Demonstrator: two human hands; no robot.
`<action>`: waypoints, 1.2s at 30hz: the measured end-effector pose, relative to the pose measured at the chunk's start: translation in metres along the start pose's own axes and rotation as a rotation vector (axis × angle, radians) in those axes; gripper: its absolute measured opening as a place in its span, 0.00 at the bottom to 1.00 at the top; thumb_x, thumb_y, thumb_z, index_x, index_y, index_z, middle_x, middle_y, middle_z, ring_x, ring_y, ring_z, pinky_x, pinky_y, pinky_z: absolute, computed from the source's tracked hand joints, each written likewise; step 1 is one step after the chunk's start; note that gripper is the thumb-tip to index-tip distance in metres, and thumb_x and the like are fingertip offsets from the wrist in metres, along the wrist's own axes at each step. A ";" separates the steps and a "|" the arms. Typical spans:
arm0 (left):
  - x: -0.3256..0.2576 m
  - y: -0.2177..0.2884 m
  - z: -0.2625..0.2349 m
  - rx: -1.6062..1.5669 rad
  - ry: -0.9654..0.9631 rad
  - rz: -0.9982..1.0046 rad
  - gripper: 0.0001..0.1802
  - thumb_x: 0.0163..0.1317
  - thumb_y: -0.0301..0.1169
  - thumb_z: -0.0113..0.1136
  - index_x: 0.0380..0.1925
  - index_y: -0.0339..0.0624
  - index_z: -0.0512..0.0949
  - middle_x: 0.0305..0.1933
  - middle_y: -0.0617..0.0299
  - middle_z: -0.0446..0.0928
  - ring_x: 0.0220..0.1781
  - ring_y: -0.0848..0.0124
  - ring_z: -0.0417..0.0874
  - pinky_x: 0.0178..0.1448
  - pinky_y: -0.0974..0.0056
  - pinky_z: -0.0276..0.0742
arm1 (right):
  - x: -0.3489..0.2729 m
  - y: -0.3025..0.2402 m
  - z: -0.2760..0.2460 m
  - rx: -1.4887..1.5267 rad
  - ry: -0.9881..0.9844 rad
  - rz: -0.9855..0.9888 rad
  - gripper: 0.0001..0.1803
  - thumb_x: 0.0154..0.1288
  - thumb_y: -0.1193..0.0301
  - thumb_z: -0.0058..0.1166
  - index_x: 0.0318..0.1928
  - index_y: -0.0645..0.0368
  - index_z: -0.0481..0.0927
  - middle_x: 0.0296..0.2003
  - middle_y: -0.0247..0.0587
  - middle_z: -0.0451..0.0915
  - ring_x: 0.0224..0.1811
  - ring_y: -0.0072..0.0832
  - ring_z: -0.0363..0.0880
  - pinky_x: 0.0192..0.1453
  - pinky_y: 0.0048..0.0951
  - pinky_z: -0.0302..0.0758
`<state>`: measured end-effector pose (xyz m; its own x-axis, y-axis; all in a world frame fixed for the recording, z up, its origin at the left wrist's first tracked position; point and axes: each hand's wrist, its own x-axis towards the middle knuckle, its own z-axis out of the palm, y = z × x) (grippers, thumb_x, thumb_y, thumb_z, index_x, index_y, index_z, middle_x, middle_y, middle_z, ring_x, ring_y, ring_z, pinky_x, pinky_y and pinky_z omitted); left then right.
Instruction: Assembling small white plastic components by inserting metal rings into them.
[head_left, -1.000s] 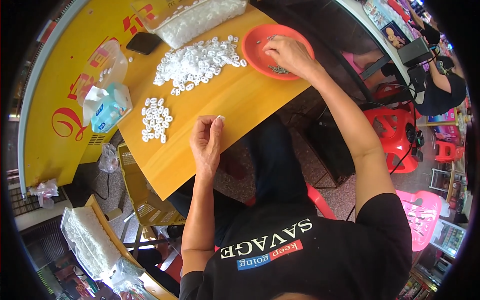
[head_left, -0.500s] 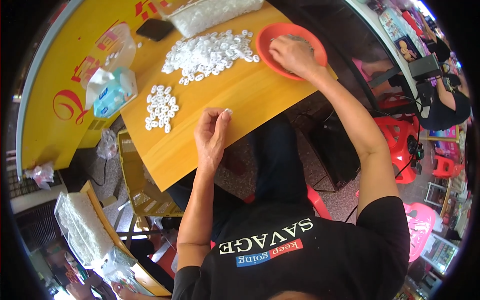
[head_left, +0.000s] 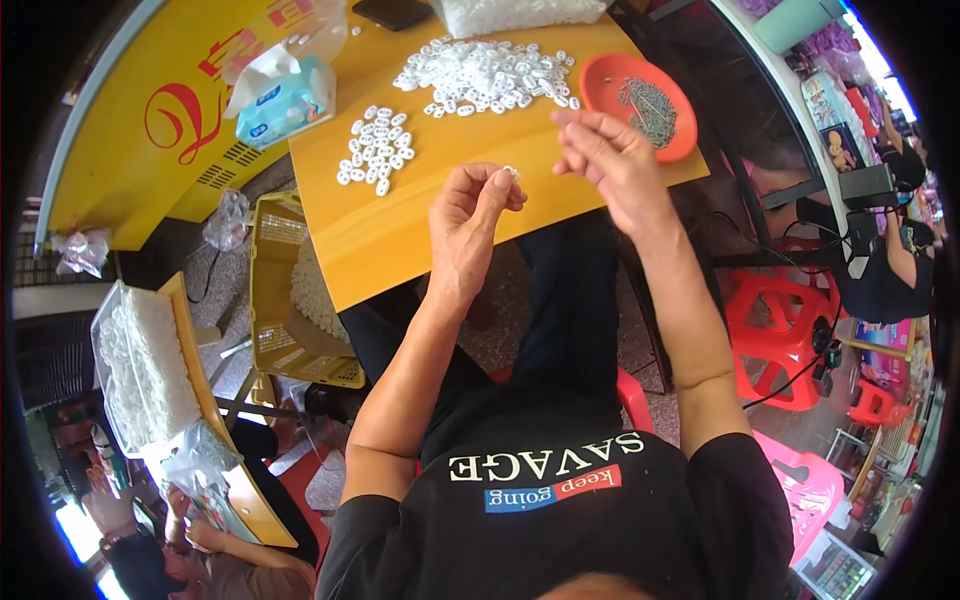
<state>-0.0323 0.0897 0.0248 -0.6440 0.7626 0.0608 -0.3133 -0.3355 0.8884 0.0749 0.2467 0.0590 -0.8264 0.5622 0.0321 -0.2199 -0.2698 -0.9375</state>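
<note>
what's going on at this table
A person at a wooden table pinches a small pale piece in the left hand. The right hand is raised nearby, beside an orange bowl of small grey pieces; whether it holds anything is unclear. A large heap and a smaller pile of white pieces lie on the table.

The thumb and fingers of the left hand (head_left: 467, 222) partly cover the small white piece (head_left: 512, 173); its full outline is not visible. The fingers of the right hand (head_left: 622, 172) are blurred; whether they grip anything cannot be determined. Individual metal parts (head_left: 655, 118) at far right are too small to identify. The upper picture edge cuts off the black phone (head_left: 392, 12) and the clear bin (head_left: 520, 17). The tabletop (head_left: 400, 250) hides part of the yellow crate (head_left: 268, 320) at left.
</note>
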 end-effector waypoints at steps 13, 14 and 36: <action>-0.029 0.037 0.002 -0.041 0.013 0.045 0.09 0.69 0.29 0.58 0.42 0.34 0.74 0.36 0.59 0.79 0.39 0.73 0.80 0.49 0.67 0.75 | -0.029 0.005 0.059 -0.033 -0.025 0.014 0.11 0.68 0.71 0.59 0.46 0.65 0.81 0.33 0.34 0.81 0.28 0.16 0.74 0.37 0.21 0.75; -0.030 0.038 0.002 -0.061 0.004 0.040 0.09 0.69 0.29 0.58 0.42 0.33 0.74 0.36 0.59 0.78 0.39 0.73 0.80 0.49 0.67 0.75 | -0.030 0.006 0.061 -0.029 -0.026 0.012 0.11 0.67 0.71 0.60 0.45 0.66 0.80 0.32 0.33 0.80 0.29 0.16 0.75 0.37 0.18 0.75; -0.032 0.046 -0.006 0.011 0.038 0.073 0.09 0.68 0.28 0.60 0.40 0.33 0.75 0.36 0.63 0.78 0.38 0.78 0.78 0.45 0.71 0.76 | -0.030 -0.004 0.072 -0.347 -0.087 -0.147 0.10 0.71 0.70 0.55 0.41 0.67 0.76 0.30 0.35 0.78 0.29 0.18 0.78 0.35 0.22 0.79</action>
<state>-0.0300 0.0461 0.0611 -0.6909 0.7147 0.1087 -0.2567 -0.3831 0.8873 0.0632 0.1750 0.0866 -0.8433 0.5029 0.1896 -0.1626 0.0976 -0.9819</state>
